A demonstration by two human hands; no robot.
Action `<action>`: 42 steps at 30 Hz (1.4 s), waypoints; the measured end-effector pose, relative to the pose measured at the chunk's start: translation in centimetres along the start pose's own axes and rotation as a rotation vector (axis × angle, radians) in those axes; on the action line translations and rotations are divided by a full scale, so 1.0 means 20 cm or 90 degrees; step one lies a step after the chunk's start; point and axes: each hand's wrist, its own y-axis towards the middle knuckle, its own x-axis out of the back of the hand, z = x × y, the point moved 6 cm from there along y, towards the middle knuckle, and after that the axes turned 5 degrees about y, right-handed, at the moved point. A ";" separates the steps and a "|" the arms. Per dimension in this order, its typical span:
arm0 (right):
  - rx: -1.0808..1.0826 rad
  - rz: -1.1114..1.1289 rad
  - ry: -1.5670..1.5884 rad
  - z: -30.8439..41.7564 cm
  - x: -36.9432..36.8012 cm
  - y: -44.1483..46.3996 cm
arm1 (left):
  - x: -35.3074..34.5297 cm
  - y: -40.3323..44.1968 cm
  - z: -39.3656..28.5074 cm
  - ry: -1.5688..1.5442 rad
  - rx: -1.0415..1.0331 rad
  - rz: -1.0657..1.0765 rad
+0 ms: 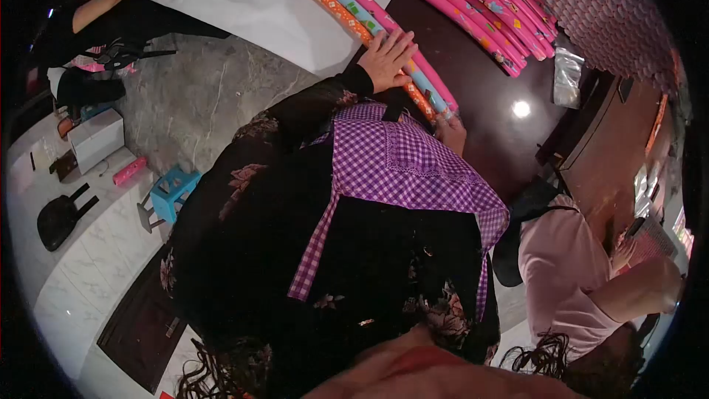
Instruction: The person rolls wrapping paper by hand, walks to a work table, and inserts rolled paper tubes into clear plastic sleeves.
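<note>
Three patterned wrapping paper rolls lie side by side: an orange roll [336, 9], a light blue roll [354, 11] and a pink roll [436, 83]. Across their middle my left hand [388, 60] rests flat, fingers spread over the blue and pink rolls. At the near ends of the rolls is my right hand [450, 134], its fingers curled against the blue and orange ends. My purple checked apron [399, 159] hides part of the view below the rolls.
Several pink printed rolls [465, 7] lie on the dark table [502, 118], beside a clear plastic packet [568, 77]. A white sheet [273, 7] covers the table's left part. A person in pink [561, 266] is at right; another person's arm [111, 0] reaches in at upper left.
</note>
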 end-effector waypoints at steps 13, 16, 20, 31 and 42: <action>0.167 -0.003 -0.206 -0.15 0.16 0.12 | -0.04 -0.02 0.06 -0.026 -0.002 -0.057; -0.064 0.079 0.052 0.12 -0.03 -0.14 | -0.05 -0.02 0.06 -0.031 -0.008 -0.054; -0.135 0.164 0.267 0.13 -0.02 -0.14 | -0.06 -0.03 0.06 -0.032 -0.015 -0.083; -0.110 0.068 0.121 0.06 -0.01 -0.06 | -0.02 -0.03 0.07 -0.094 0.004 -0.097; 0.215 -0.023 -0.016 -0.02 0.03 -0.02 | 0.01 0.02 0.06 -0.041 0.013 -0.094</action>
